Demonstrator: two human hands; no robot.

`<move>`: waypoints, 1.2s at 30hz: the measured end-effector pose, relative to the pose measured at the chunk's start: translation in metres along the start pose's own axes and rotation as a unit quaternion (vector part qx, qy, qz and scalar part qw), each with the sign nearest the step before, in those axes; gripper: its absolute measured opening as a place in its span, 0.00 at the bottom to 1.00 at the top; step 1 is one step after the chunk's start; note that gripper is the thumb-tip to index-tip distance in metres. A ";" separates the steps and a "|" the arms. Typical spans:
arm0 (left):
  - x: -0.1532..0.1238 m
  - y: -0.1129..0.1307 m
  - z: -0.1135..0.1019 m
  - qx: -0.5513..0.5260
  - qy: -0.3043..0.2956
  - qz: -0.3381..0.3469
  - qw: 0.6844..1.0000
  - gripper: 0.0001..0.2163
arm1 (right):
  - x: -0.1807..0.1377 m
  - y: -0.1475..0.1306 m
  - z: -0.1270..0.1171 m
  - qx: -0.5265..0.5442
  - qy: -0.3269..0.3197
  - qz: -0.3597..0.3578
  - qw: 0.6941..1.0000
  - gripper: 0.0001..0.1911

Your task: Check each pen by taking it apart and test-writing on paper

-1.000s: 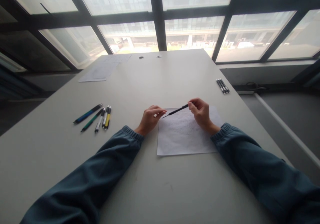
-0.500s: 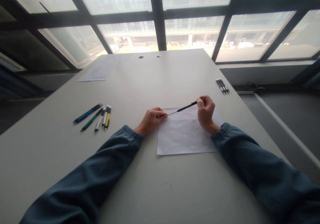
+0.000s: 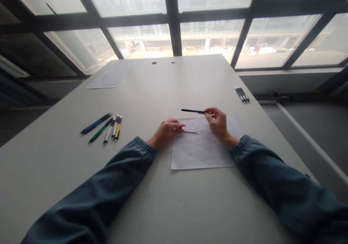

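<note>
My right hand (image 3: 217,122) pinches the end of a black pen barrel (image 3: 193,111), held level above the far edge of a white sheet of paper (image 3: 202,150). My left hand (image 3: 165,132) rests at the sheet's left edge with its fingers closed on a thin refill (image 3: 189,131) that points right across the paper. The refill is apart from the barrel. Faint pencil-like marks cover the sheet.
Several pens (image 3: 104,127) lie in a row at the left of the grey table (image 3: 67,171). Three dark pens (image 3: 242,94) sit near the right edge. More paper (image 3: 108,78) lies at the far left corner, below the windows.
The pen has come apart: my right hand drew the barrel away and turned it level, while my left hand kept the thin refill and lowered it onto the paper.
</note>
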State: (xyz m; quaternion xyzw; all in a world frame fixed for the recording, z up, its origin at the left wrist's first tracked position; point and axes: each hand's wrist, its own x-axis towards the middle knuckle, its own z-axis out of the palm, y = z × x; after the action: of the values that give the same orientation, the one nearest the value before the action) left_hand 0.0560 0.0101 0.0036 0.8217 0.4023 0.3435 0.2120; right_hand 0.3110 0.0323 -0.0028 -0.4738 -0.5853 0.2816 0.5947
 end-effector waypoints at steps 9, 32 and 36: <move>0.003 0.001 -0.005 0.041 0.090 -0.061 0.993 0.16 | -0.003 -0.001 0.000 -0.044 -0.082 -0.007 0.996 0.08; 0.005 0.002 -0.006 0.069 0.025 -0.004 0.997 0.06 | -0.008 -0.010 -0.004 -0.181 -0.158 -0.164 0.957 0.07; 0.004 0.003 -0.007 0.091 -0.004 0.009 0.996 0.05 | -0.012 -0.016 -0.003 -0.218 -0.258 -0.220 0.915 0.02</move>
State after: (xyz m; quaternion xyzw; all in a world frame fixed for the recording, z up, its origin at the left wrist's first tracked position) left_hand 0.0544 0.0123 0.0116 0.8425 0.4240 0.3037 0.1348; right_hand 0.3088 0.0147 0.0065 -0.3620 -0.8546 0.1212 0.3521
